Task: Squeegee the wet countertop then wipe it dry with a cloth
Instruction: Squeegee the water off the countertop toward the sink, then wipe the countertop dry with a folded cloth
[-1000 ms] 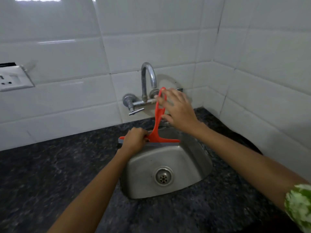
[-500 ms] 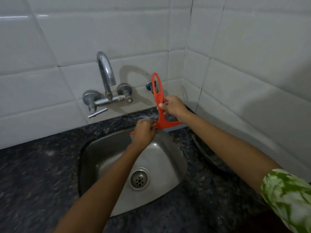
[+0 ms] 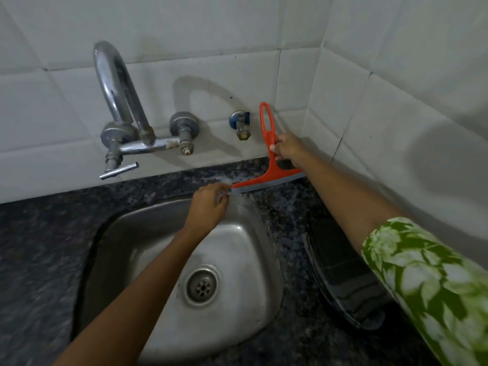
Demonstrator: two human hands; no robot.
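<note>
2 bare hands on 1 red squeegee [image 3: 273, 165] at the back of the dark speckled table [image 3: 287, 207], right behind the steel sink [image 3: 237, 307]. Right hand [image 3: 289, 149] wraps the red handle low down, just under the loop, fingers [image 3: 274, 148] curled closed round it; the handle stands nearly upright, tipped a bit left, loop end up against the white wall tiles [image 3: 211, 62]. Left hand [image 3: 210, 204] reaches over the sink's back rim, fingertips pinched together at the left tip of the grey blade [image 3: 266, 185]; contact looks real but is blurred, exact grip hard to tell. Blade lies along the table strip between sink rim and wall, left end nearer the sink, right end nearer the corner of the tiles; its edge seems down on the stone, though I can't be sure it touches along the full length. Wet sheen on the table just behind the blade.

Curved chrome tap [image 3: 118, 101] with 2 valve bodies on the wall left of the squeegee; small blue-backed stub valve [image 3: 240, 122] just beside the handle loop. Sink drain [image 3: 202, 286] sits under the left forearm. Dark flat object [image 3: 343, 273] lies on the table right of the sink, partly under the right arm. Green-and-white floral sleeve [image 3: 427, 283] on the right upper arm.
</note>
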